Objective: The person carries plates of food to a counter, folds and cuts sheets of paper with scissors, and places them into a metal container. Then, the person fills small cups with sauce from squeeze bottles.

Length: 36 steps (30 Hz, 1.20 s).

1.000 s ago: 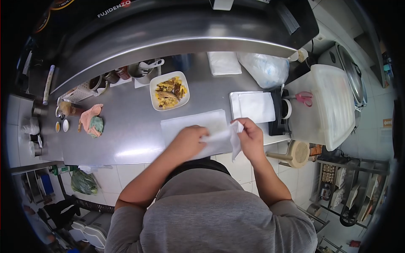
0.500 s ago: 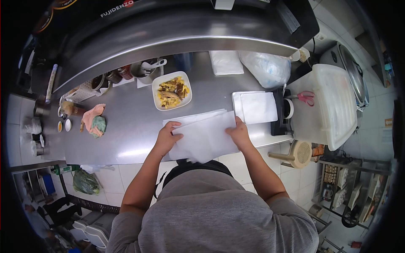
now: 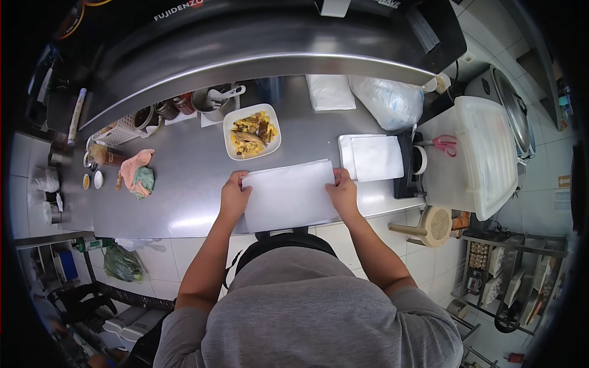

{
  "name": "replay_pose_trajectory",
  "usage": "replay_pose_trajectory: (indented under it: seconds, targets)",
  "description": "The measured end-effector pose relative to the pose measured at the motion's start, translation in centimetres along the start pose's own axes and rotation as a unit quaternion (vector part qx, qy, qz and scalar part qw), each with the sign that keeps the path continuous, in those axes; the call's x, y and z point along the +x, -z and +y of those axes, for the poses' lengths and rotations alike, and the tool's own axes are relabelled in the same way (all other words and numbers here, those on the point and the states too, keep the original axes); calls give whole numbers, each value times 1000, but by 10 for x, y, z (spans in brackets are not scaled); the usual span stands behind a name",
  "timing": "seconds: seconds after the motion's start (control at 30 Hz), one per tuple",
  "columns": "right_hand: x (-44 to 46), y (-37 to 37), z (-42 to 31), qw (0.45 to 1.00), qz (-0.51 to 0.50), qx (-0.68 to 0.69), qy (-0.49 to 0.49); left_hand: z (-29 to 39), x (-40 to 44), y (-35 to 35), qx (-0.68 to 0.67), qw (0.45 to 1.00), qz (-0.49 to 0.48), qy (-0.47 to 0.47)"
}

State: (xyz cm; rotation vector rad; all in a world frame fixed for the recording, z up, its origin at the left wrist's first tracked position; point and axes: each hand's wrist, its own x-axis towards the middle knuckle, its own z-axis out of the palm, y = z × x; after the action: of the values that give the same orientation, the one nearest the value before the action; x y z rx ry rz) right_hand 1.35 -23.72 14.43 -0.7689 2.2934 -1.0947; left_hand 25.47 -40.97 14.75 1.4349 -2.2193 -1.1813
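Observation:
A small pile of white paper sheets [image 3: 288, 197] lies at the front edge of the steel counter, its edges almost lined up. My left hand [image 3: 233, 196] pinches the left side near the far corner, thumb on top. On the opposite side my right hand [image 3: 343, 195] grips the right edge, also with the thumb over the paper. The undersides of the fingers are partly hidden. Just beyond the sheets stands a square white bowl [image 3: 235, 153] of yellow and brown food. To the right of my right hand lies another stack of white paper [image 3: 374, 156].
Pink scissors [image 3: 445, 145] rest by a lidded plastic bin [image 3: 485, 159] on the right. A pink and green cloth [image 3: 136, 173] lies left. Farther back are a plastic bag [image 3: 386, 101], a metal pot [image 3: 211, 110] with utensils, and a low overhanging steel shelf [image 3: 264, 64].
The sheets were skewed, with the top one tilted and its near edge curled. They now lie flatter and more aligned, and both hands have shifted slightly left along with them.

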Motion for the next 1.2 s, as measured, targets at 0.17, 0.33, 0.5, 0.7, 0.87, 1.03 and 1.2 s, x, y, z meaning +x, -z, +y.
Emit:
replay_pose_trajectory:
  seconds: [0.17, 0.33, 0.5, 0.7, 0.87, 1.03, 1.2]
  targets:
    - [-8, 19, -32, 983, 84, -118, 115, 18, -8, 1, 42, 998, 52, -16]
    - [25, 44, -24, 940, 183, -254, 133, 33, -23, -3, 63, 971, 169, -158]
    - [45, 46, 2, 951, 153, -243, 117, 63, -36, -5, -6, 972, 62, -228]
    - [4, 29, -46, 976, -112, 183, -24, 80, -44, -24, -440, 873, -209, 0]
    - [-30, -3, -75, 923, -230, 290, -106, 100, -49, -30, -576, 751, -302, 111]
    - [-35, -13, -69, 920, -244, 287, -102, 99, -52, -29, -603, 725, -303, 137]
    - [-33, -8, -68, 895, -278, 335, -98, 90, -46, -34, -634, 718, -223, 179]
